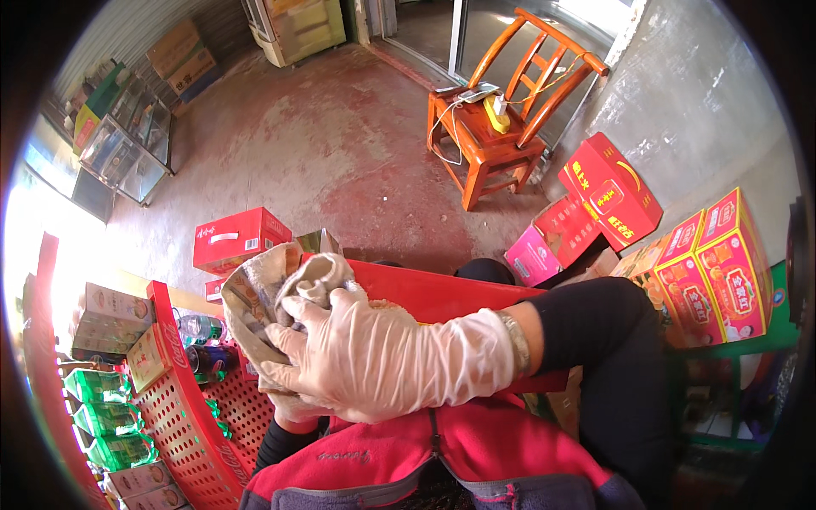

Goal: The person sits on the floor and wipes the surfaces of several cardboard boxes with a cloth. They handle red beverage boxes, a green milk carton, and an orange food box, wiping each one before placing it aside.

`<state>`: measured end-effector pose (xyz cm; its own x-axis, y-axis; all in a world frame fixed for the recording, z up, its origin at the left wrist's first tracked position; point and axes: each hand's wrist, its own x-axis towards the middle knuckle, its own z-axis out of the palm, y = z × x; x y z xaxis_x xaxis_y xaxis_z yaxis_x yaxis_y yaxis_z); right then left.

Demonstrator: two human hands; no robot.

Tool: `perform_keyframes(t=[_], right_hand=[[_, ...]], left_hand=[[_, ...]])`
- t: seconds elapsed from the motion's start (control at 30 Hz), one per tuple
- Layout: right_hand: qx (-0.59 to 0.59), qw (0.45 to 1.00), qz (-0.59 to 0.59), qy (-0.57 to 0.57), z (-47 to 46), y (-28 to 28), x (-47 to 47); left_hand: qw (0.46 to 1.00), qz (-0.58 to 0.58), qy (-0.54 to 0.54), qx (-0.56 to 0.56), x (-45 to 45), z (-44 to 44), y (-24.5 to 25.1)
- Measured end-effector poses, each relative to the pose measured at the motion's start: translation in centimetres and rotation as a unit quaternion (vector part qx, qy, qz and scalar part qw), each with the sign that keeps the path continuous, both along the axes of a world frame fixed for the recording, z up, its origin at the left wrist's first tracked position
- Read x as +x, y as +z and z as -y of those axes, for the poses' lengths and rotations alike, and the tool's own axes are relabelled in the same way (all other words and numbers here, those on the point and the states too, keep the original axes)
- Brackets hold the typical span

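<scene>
My right hand [357, 357], in a thin translucent white glove, reaches across in front of my chest. Its fingers are closed on a crumpled beige patterned cloth [255, 299], part of which bunches up beyond the knuckles. Beneath the cloth and forearm lies a red smooth-faced panel or box [440, 287]; I cannot tell which. Only the wrist area of my left hand [298, 426] shows, below the right hand and next to a black sleeve. The rest of the left hand is hidden behind the right hand and cloth, so its grip is not visible.
A red perforated Coca-Cola rack [172, 395] with bottles and cartons stands close on the left. Red drink cartons [242, 236] sit ahead, with more boxes [714, 274] at right. A wooden chair [484, 127] bears a yellow power strip and cables. Glass cases [127, 159] stand far left.
</scene>
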<state>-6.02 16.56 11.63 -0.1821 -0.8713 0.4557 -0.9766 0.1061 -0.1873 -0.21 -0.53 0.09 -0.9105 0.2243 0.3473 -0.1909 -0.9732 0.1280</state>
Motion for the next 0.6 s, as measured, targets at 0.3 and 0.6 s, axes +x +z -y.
perform_keyframes(t=[0.3, 0.6], right_hand=[[0.041, 0.987, 0.150, 0.032, -12.4, 2.5, -1.9], [-0.073, 0.761, 0.572, -0.296, -31.3, -2.0, -0.5]], left_hand=[[0.829, 0.105, 0.384, -0.393, -0.6, -0.2, 0.9], [0.816, 0.129, 0.322, -0.463, 1.5, 0.9, 4.6]])
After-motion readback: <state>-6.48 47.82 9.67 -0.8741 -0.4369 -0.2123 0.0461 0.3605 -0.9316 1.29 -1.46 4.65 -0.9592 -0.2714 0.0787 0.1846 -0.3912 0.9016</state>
